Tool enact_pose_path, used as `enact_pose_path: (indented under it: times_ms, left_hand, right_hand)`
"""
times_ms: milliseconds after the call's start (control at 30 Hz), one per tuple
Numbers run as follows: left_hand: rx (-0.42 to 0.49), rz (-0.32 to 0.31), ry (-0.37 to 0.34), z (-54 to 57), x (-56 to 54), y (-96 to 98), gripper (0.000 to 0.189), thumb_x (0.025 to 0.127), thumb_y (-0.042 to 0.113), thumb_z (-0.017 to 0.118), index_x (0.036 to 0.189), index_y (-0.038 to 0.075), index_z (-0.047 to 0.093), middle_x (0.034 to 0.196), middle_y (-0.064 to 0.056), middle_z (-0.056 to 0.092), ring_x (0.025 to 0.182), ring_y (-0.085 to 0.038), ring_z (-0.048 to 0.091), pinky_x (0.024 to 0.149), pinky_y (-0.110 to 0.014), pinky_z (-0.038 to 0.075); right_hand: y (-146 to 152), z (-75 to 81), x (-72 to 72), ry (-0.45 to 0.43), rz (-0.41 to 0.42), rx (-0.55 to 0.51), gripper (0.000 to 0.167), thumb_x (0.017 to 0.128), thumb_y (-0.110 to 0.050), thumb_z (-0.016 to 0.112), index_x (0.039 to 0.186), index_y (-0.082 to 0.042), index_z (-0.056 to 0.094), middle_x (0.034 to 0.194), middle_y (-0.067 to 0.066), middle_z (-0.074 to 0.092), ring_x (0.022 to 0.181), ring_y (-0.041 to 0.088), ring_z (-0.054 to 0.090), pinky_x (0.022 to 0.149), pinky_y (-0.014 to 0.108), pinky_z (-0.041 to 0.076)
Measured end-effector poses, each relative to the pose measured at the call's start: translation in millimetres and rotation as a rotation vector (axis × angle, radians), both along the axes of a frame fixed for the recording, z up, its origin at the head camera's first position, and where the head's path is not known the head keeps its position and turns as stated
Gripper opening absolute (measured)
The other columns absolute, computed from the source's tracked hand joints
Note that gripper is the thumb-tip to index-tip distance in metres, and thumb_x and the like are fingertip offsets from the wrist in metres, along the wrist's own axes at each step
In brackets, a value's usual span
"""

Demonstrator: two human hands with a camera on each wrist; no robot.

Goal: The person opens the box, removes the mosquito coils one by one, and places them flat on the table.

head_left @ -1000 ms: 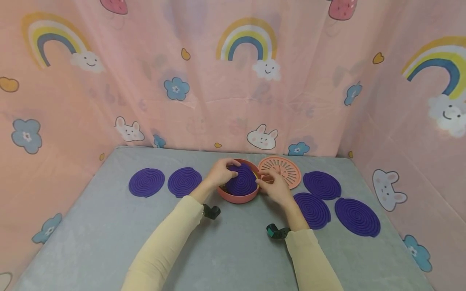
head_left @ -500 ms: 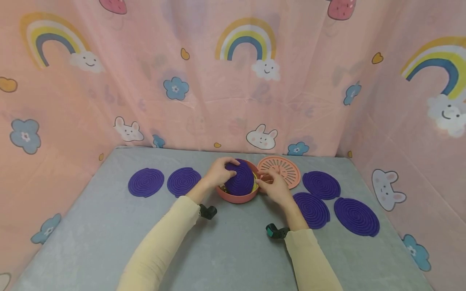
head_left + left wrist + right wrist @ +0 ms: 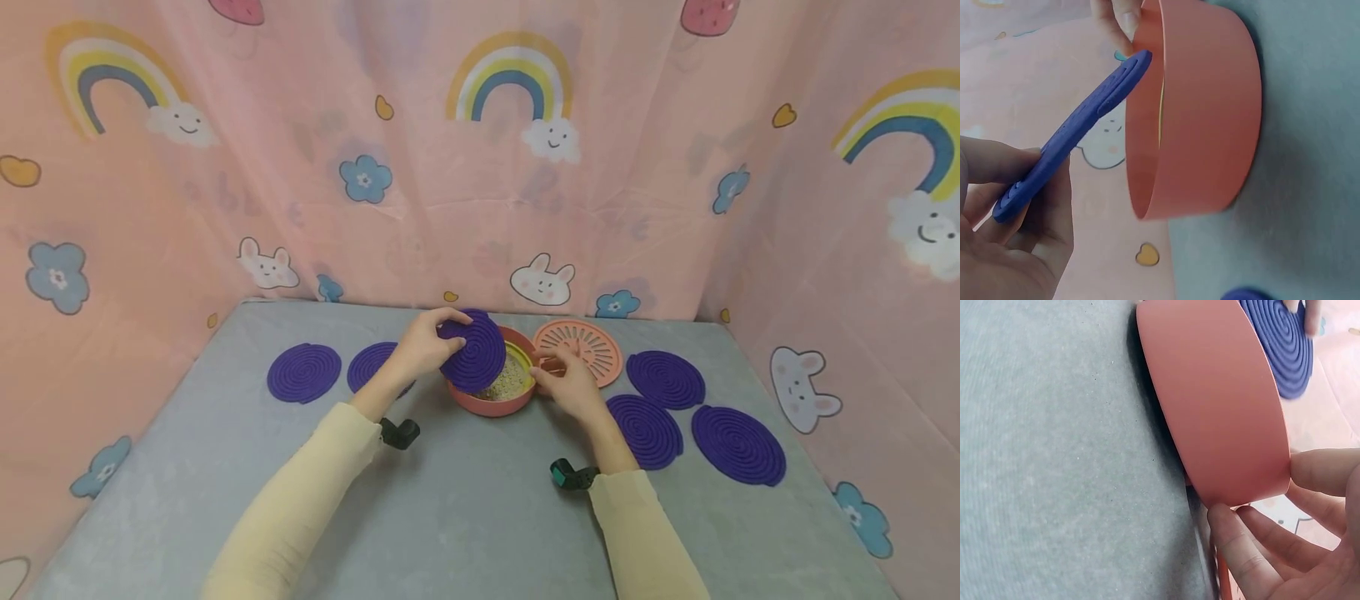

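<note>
My left hand (image 3: 422, 348) pinches a purple mosquito coil (image 3: 474, 353) by its left side, tilted over the left part of a round salmon-pink mosquito coil box (image 3: 491, 408). In the left wrist view the coil (image 3: 1075, 131) stands edge-on, apart from the box wall (image 3: 1210, 112). Inside the box show a speckled bottom (image 3: 506, 383) and a yellow ring along the wall. My right hand (image 3: 572, 388) holds the box at its right side; in the right wrist view the thumb lies at the rim and fingers (image 3: 1241, 550) touch the outer wall.
The slotted salmon lid (image 3: 596, 354) lies behind and right of the box. Two flat purple coils, the outer one (image 3: 303, 372) and one partly behind my left arm (image 3: 371, 367), lie left. Three more coils (image 3: 738, 444) lie right. A printed curtain (image 3: 480, 208) encloses the grey table (image 3: 465, 517).
My left hand has lifted the coil out of the box and carried it up and left, uncovering the inside. The right hand stays at the box's right side.
</note>
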State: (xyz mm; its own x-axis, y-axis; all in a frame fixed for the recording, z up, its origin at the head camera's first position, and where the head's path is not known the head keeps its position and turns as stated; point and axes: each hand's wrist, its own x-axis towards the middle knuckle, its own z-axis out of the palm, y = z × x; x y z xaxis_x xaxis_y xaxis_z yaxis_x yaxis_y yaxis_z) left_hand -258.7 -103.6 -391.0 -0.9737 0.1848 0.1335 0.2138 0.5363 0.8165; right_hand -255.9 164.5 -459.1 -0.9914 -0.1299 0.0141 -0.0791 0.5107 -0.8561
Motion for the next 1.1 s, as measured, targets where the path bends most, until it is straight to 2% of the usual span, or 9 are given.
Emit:
enact_pose_path:
  times_ms: [133,267,567,767,967,1100]
  left_hand:
    - [0.001,-0.01,0.019,5.3,8.6,-13.8,0.032,0.094,0.004,0.069,0.125,0.01,0.069,0.142,-0.014,0.058,0.132,-0.041,0.05,0.104,-0.055,0.045]
    - [0.0,-0.011,0.019,9.5,19.7,-31.6,0.033,0.095,0.004,0.067,0.128,0.01,0.068,0.145,-0.015,0.055,0.136,-0.04,0.048,0.108,-0.057,0.042]
    - [-0.038,0.052,0.0,13.6,42.4,-78.3,0.033,0.096,0.007,0.068,0.129,0.011,0.067,0.146,-0.015,0.055,0.141,-0.04,0.042,0.114,-0.06,0.032]
    - [-0.043,0.104,-0.025,8.1,57.0,-106.2,0.033,0.096,0.007,0.068,0.128,0.01,0.067,0.148,-0.018,0.053,0.142,-0.044,0.04,0.114,-0.061,0.031]
    - [-0.064,0.152,-0.064,-2.0,71.8,-132.7,0.034,0.096,0.007,0.068,0.13,0.007,0.066,0.149,-0.023,0.05,0.14,-0.049,0.039,0.112,-0.065,0.031]
    - [-0.041,0.181,-0.097,-8.2,81.6,-146.1,0.035,0.096,0.006,0.067,0.13,0.003,0.065,0.15,-0.026,0.047,0.142,-0.051,0.035,0.113,-0.065,0.03]
  right_hand:
    - [0.2,0.1,0.0,-0.007,-0.003,-0.009,0.038,0.099,-0.025,0.069,0.135,-0.011,0.063,0.13,0.021,0.06,0.12,0.038,0.058,0.097,0.054,0.051]
    - [0.6,0.5,0.4,-0.008,0.0,-0.011,0.039,0.099,-0.024,0.068,0.135,-0.011,0.062,0.13,0.021,0.06,0.119,0.038,0.059,0.096,0.052,0.052]
    - [1.8,1.6,-0.3,-0.016,-0.001,-0.009,0.04,0.1,-0.025,0.068,0.137,-0.01,0.061,0.13,0.02,0.059,0.119,0.037,0.059,0.092,0.048,0.055]
    - [-0.1,2.5,-2.0,-0.02,0.008,-0.031,0.04,0.1,-0.022,0.068,0.137,-0.009,0.06,0.129,0.021,0.059,0.117,0.037,0.061,0.087,0.04,0.059]
    - [-1.6,1.3,-2.0,-0.025,0.007,-0.028,0.039,0.1,-0.022,0.068,0.136,-0.009,0.06,0.129,0.021,0.059,0.117,0.037,0.061,0.086,0.039,0.059]
    - [-2.7,0.7,-2.0,-0.027,0.01,-0.038,0.039,0.1,-0.022,0.067,0.136,-0.008,0.06,0.128,0.021,0.058,0.116,0.036,0.061,0.086,0.039,0.059]
